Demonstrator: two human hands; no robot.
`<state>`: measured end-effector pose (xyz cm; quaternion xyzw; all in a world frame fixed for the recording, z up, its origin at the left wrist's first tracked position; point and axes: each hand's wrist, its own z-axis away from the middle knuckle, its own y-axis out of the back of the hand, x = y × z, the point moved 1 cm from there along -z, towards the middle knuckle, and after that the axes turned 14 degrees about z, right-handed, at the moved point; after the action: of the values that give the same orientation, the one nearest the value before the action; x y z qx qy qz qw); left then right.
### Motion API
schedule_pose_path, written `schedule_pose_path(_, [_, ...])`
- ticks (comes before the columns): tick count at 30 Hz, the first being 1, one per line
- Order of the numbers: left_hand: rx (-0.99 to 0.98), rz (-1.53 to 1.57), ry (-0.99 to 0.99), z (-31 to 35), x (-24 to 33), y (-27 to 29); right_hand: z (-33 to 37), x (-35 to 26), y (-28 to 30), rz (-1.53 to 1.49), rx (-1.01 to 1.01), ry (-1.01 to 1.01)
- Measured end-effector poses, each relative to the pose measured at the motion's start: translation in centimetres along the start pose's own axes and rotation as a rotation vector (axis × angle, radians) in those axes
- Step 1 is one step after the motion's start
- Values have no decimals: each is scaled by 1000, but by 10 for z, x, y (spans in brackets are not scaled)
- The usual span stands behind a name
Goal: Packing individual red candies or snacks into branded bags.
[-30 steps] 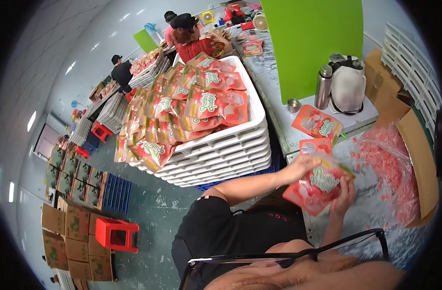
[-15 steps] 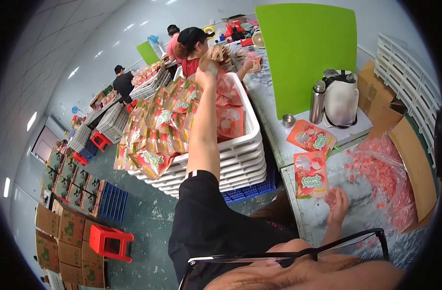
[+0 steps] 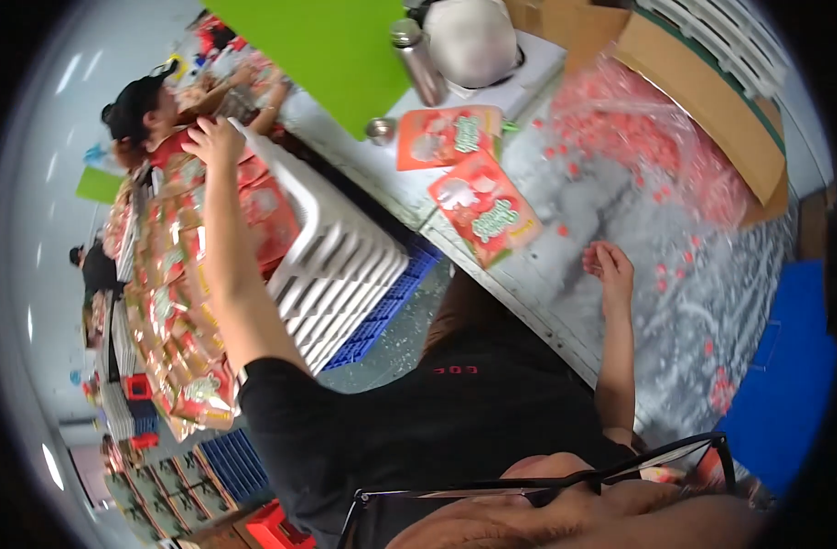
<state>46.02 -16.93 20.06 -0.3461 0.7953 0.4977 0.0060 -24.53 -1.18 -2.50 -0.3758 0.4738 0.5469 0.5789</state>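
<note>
My left hand point(image 3: 214, 142) reaches across the far corner of a white plastic crate point(image 3: 299, 206), fingers spread, and nothing shows in it. Filling the crate, red and tan printed pouches point(image 3: 176, 302) stand packed in rows. Over the marbled table my right hand point(image 3: 610, 263) hovers with fingers loosely bent and apart, and I see nothing held. Beside it lie two red pouches, one nearer point(image 3: 485, 209) and one behind it point(image 3: 450, 135). Small wrapped red pieces point(image 3: 620, 128) spill from a clear plastic bag to the right.
A steel flask point(image 3: 418, 64), its metal cup point(image 3: 380, 130) and a white bag point(image 3: 473, 41) stand by a green panel point(image 3: 327, 55). An open cardboard box point(image 3: 711, 110) borders the loose pieces. A co-worker point(image 3: 148, 114) in a black cap works beyond the crate.
The view has swung to the right, so the crate sits further left and more table shows. My left fingers have spread over the crate's edge. My right hand has moved away from the pouch.
</note>
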Motion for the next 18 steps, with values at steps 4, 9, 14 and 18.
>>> schedule_pose_path(4, [187,760,-464,47,131,145,-2,5,21,126,126,82])
schedule_pose_path(9, [-391,1131,-916,275,283,151,13,3,4,114,72,84])
schedule_pose_path(14, [-448,1097,-880,359,325,95,25,13,10,156,48,87])
schedule_pose_path(18, [-385,1077,-942,369,330,78,20,19,-1,167,8,78])
